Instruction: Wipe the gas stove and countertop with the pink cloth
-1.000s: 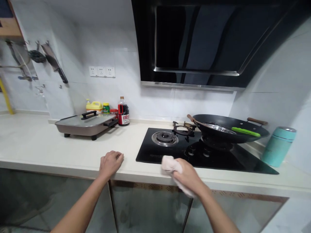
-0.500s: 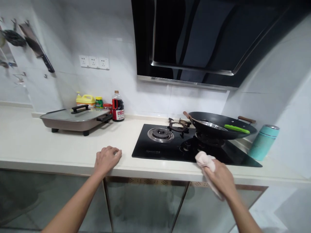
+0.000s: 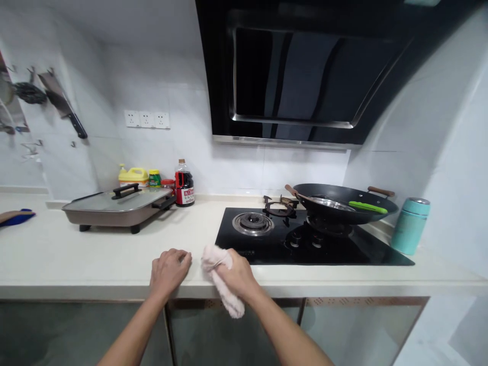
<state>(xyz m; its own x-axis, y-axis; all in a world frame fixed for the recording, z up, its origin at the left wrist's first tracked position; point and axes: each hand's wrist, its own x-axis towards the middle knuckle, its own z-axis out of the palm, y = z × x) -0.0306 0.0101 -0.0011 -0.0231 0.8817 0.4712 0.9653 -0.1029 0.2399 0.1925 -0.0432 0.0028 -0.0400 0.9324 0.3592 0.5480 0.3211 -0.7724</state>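
Note:
My right hand (image 3: 238,274) is wrapped round a crumpled pale pink cloth (image 3: 218,259) at the front edge of the counter, by the near left corner of the black gas hob (image 3: 274,249). One end of the cloth hangs over the edge. My left hand (image 3: 169,269) rests palm down on the white countertop (image 3: 114,259), just left of the cloth, holding nothing; its fingers are slightly bent and partly hidden. A bare burner (image 3: 253,223) sits on the hob's left side. On the right burner stands a black wok (image 3: 343,213) with wooden handles.
An electric griddle (image 3: 118,203) with a glass lid stands at left, with a sauce bottle (image 3: 184,185) behind it. A loose pan support (image 3: 280,207) lies at the hob's back. A turquoise flask (image 3: 410,226) stands at right. The range hood (image 3: 290,76) overhangs the hob.
My right hand has moved left with the cloth, from the hob's front right to near my left hand. My left hand stays on the counter. The view has shifted slightly.

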